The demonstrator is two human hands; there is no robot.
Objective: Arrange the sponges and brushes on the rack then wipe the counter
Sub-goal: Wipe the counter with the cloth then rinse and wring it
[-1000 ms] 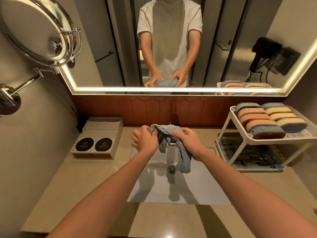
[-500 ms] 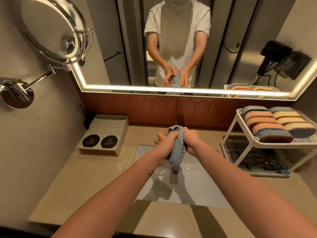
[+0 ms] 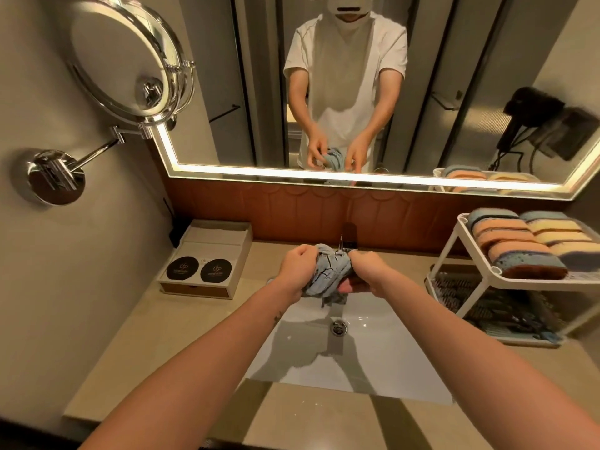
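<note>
Over the white sink (image 3: 383, 358), both my hands wring a bunched blue-grey cloth (image 3: 328, 274). My left hand (image 3: 297, 271) grips its left end and my right hand (image 3: 367, 274) grips its right end, just in front of the faucet (image 3: 349, 237). At the right stands a white two-tier rack (image 3: 454, 254). Several sponges (image 3: 519, 245), orange, yellow and blue, lie in rows on its top shelf. Several brushes (image 3: 487, 306) lie on its lower shelf, partly hidden. The beige counter (image 3: 181, 336) surrounds the sink.
A white box (image 3: 207, 261) with two black round lids sits at the counter's back left. A round swing-arm mirror (image 3: 130, 60) juts from the left wall. The big wall mirror (image 3: 357, 92) shows a person and a wall hair dryer (image 3: 532, 108).
The cloth hung loose between my hands a second ago; now it is twisted into a tight bundle, with my hands closer together. The view has tilted up a little.
</note>
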